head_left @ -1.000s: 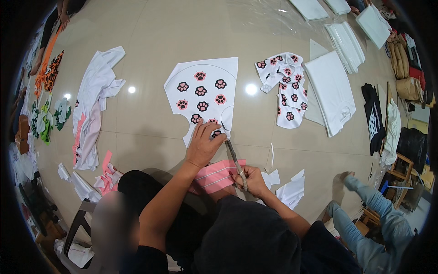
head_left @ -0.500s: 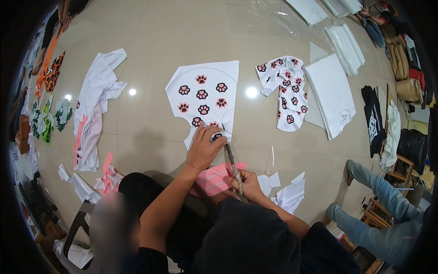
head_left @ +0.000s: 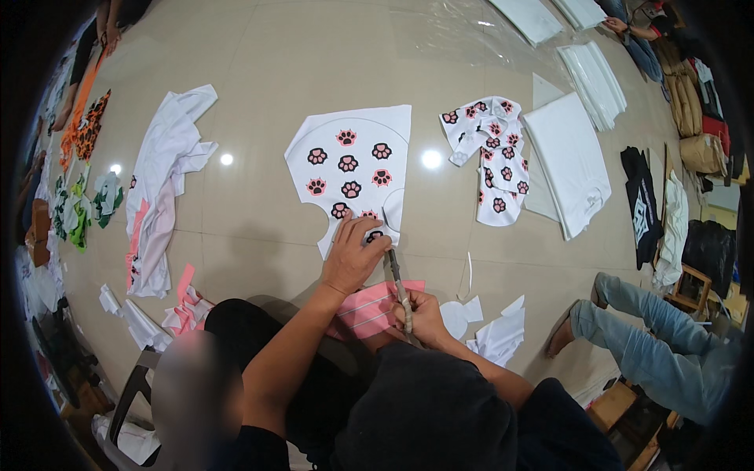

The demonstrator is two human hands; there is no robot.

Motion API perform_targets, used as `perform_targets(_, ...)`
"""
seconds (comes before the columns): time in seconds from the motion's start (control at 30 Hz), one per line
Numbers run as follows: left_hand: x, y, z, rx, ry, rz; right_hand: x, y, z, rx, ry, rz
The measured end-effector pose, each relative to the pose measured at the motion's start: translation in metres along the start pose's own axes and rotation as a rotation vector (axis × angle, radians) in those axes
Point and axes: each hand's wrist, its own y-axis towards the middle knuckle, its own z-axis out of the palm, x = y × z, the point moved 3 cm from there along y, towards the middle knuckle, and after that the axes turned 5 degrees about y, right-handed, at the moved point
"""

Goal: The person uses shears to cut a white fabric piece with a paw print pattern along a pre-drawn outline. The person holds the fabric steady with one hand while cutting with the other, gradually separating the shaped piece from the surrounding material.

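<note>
Paw-print cloth spread on the floor, just ahead of both hands! Left hand right on its near end, fingers slightly spread across the white fabric. Right hand, nearer the body, wraps round the scissors, blades pointing away and reaching the cloth beside the left thumb. Pink striped piece lies between the forearms, and white scraps sit just right of the right hand.

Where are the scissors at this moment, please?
In the head view, the scissors are slightly right of and below centre, held by the right hand, pointing to the paw-print cloth under the left hand.
</note>
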Motion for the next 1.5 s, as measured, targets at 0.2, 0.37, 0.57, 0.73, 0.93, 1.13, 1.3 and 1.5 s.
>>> perform_targets(0.2,-0.001,0.002,-0.002,-0.001,-0.005,-0.001,0.003,-0.006,0.006,-0.042,0.024,0.020)
perform_targets(0.37,-0.001,0.002,-0.001,0.003,-0.029,0.015,-0.003,-0.004,0.009,-0.065,0.013,0.037)
perform_targets(0.57,-0.002,0.002,-0.002,-0.004,-0.012,0.024,-0.011,-0.002,0.010,-0.031,0.025,0.001)
perform_targets(0.73,-0.003,0.005,-0.004,-0.004,-0.012,0.020,-0.011,-0.003,0.010,-0.029,0.024,-0.003)
perform_targets(0.93,-0.004,0.005,-0.004,-0.012,-0.015,0.028,-0.010,-0.004,0.010,-0.020,0.052,-0.010)
perform_targets(1.13,-0.003,0.006,-0.004,-0.009,-0.048,0.029,-0.009,-0.004,0.010,-0.041,0.051,0.001)
perform_targets(1.3,-0.009,0.008,-0.001,-0.044,-0.080,0.031,-0.008,-0.006,0.010,-0.048,0.073,-0.016)
perform_targets(1.5,-0.021,0.009,0.006,0.009,-0.170,-0.039,-0.021,-0.003,-0.005,-0.085,0.080,-0.044)
